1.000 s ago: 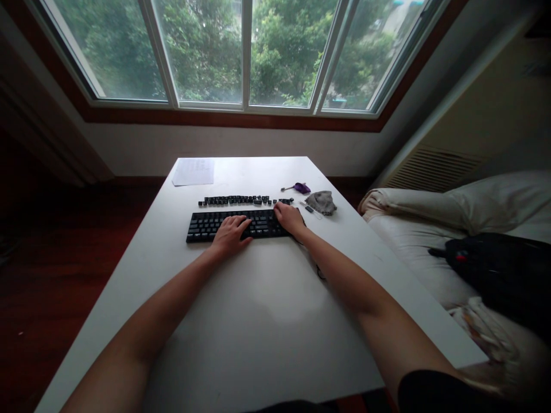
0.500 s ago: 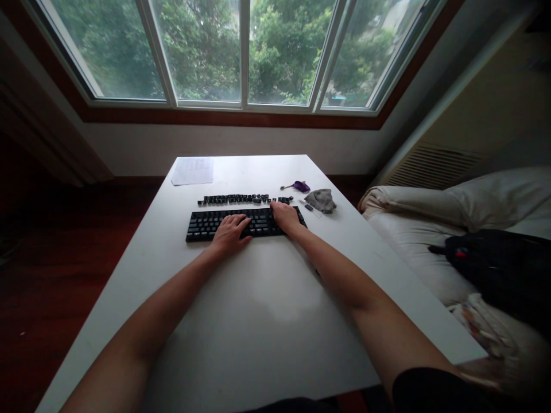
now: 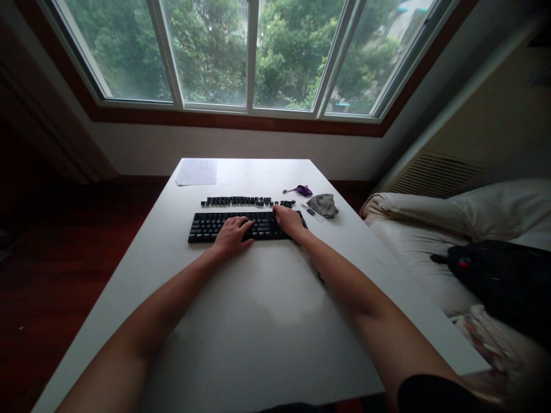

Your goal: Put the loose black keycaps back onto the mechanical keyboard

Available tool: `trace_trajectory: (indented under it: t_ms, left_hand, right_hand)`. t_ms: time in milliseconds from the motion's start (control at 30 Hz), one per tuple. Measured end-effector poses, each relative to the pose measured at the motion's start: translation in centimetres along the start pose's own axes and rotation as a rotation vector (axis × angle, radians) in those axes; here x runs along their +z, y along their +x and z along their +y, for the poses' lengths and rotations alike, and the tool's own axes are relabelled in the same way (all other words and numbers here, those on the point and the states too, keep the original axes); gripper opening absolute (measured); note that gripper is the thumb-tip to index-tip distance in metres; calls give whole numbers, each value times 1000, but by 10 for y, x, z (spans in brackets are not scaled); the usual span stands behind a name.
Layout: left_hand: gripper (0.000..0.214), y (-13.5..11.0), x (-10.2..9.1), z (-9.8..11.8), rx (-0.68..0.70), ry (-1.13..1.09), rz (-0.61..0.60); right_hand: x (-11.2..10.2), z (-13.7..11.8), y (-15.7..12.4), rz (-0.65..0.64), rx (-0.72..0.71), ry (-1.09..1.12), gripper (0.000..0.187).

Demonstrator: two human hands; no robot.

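A black keyboard (image 3: 204,226) lies across the white table in front of me. My left hand (image 3: 233,234) rests on its middle part, fingers spread and holding nothing. Over the right part of the keyboard is my right hand (image 3: 288,220), its fingers curled together near the top edge. Whatever those fingers pinch, if anything, is hidden or too small to name. Just beyond the keyboard, loose black keycaps (image 3: 235,201) lie in a rough row, and a few sit close to my right fingertips.
Right of the keycaps lie a grey cloth (image 3: 323,205), a small wire tool (image 3: 316,215) and a brush with a purple part (image 3: 303,190). A sheet of paper (image 3: 197,172) lies at the table's far left. A cable (image 3: 321,277) shows beside my right forearm.
The whole view has shifted slightly, with the table now a little lower and to the right. Both hands keep nearly the same places on the keyboard.
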State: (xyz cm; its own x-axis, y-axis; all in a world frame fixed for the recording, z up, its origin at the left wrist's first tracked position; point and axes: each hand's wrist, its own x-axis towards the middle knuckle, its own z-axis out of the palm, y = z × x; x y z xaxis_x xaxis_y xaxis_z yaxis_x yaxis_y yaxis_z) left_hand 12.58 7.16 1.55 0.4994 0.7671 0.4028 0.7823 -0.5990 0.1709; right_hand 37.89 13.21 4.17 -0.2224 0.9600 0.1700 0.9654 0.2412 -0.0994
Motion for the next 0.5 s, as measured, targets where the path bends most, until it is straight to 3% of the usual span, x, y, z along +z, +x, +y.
trace_trajectory:
  t_ms: [233,367,500]
  left_hand:
    - [60,-2,-2,-4,8,-14,-14]
    - [60,-2,-3,-3,8,-14,-19]
    - [61,-2,-4,-3,15,-10,-30]
  right_hand:
    - [3,38,30,204,163,189,26]
    - [4,51,49,74,140,143,20]
    - [9,47,59,-38,157,85,19]
